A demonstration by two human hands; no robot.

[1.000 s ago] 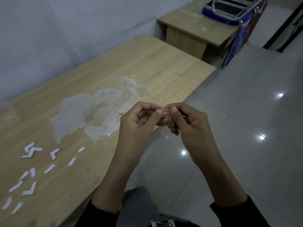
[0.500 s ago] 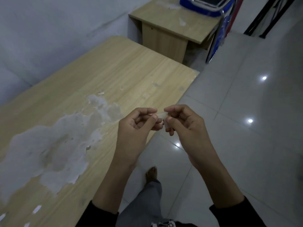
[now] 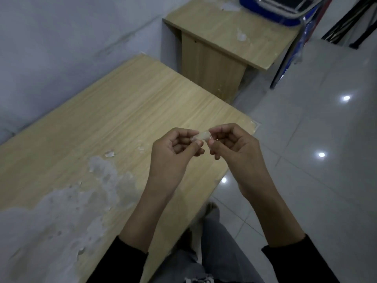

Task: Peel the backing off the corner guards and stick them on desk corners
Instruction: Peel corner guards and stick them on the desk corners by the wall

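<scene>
A small translucent corner guard (image 3: 202,135) sits between both hands, held in the air over the desk's right edge. My left hand (image 3: 173,152) pinches its left end with thumb and curled fingers. My right hand (image 3: 230,146) pinches its right end the same way. The wooden desk (image 3: 122,119) stretches away to the left, and its far right corner (image 3: 254,124) lies just beyond my right hand, with a pale patch on it. Whether backing is still on the guard cannot be told.
A large worn white patch (image 3: 71,211) covers the desk's near part. A second, smaller wooden desk (image 3: 224,37) stands beyond, with a blue chair (image 3: 285,15) behind it. Glossy tiled floor (image 3: 316,160) lies to the right; my legs are below.
The view has travelled along the desk toward its far right corner; the white backing strips at the near left have left the frame. Both hands still pinch the guard, slightly further apart.
</scene>
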